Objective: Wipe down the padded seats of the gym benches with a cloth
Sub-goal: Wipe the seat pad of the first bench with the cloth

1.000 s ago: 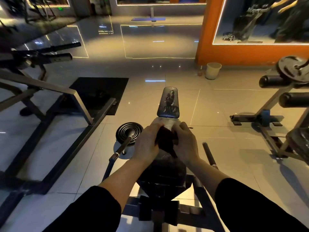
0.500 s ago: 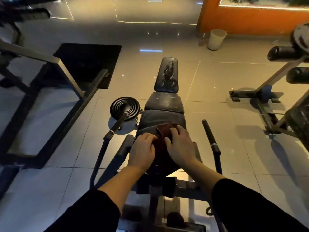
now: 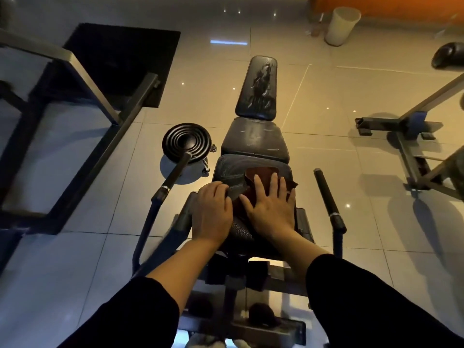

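Cloth point(image 3: 261, 177) mostly under right hand point(image 3: 272, 209); left fingers point(image 3: 221, 189) hidden.

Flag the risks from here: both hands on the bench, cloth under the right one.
1. The cloth is bunched, with one corner past the pad edge; it may wipe a narrow strip only.
2. The right hand presses flat, not gripping, so the cloth could slip out.
3. The left hand sits by the handle and could knock it.

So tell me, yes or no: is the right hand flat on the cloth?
Yes, the right hand lies with straight, spread fingers on the reddish cloth.
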A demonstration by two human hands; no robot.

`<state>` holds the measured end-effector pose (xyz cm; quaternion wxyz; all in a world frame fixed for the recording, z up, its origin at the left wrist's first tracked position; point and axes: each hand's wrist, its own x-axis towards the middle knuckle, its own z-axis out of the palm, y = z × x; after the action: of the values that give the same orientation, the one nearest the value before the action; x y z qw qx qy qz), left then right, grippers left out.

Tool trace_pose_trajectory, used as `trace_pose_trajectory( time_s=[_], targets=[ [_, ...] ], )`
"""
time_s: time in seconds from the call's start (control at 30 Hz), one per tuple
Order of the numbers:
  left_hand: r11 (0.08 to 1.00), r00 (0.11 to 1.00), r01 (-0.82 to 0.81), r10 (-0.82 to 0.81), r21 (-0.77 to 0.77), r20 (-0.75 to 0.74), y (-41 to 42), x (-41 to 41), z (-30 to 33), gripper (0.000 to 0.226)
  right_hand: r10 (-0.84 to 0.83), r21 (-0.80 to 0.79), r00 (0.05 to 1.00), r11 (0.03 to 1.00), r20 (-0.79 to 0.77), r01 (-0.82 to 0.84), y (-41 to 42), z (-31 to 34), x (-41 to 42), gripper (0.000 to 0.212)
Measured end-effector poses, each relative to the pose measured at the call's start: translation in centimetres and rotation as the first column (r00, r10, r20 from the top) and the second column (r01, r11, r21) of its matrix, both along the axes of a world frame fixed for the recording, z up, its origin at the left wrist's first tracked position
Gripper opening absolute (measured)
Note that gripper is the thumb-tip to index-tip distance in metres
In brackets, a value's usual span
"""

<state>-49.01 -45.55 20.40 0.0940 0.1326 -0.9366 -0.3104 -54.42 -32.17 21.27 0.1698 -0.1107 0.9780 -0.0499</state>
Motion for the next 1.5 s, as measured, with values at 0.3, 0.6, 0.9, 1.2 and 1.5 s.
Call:
trace_pose_trajectory(
  time_s=[0.3,0.6,0.9,1.2,1.5],
  targets=[
    [0.989,0.989,-0.143,0.141,0.049,0.038,0.3,-0.7,-1.1,0.027,0.145,0.003,0.989,0.989,0.009,-0.145,0.4,-1.3,-6.0,0.074],
    [0.983,0.983,-0.182,0.182,-0.008,-0.006,0.5,-0.7,-1.3,0.026,0.436,-0.084,0.895,0.899,0.092,-0.429,-2.7,-1.0,-9.2,0.069],
    [0.977,0.977,-0.214,0.214,-0.004,-0.022,0.6,-0.7,-1.5,0.031,0.513,-0.122,0.855,0.856,0.072,-0.503,-6.2,-1.2,-9.2,0.06],
    [0.979,0.979,-0.198,0.196,-0.042,-0.051,0.6,-0.6,-0.8,0.028,0.551,-0.153,0.834,0.827,0.023,-0.542,-3.9,-0.6,-6.4,0.061],
    [0.977,0.977,-0.211,0.212,-0.022,0.037,0.5,-0.8,-1.5,0.043,0.511,-0.125,0.86,0.853,0.002,-0.507,-8.3,-1.4,-9.0,0.049]
  ],
)
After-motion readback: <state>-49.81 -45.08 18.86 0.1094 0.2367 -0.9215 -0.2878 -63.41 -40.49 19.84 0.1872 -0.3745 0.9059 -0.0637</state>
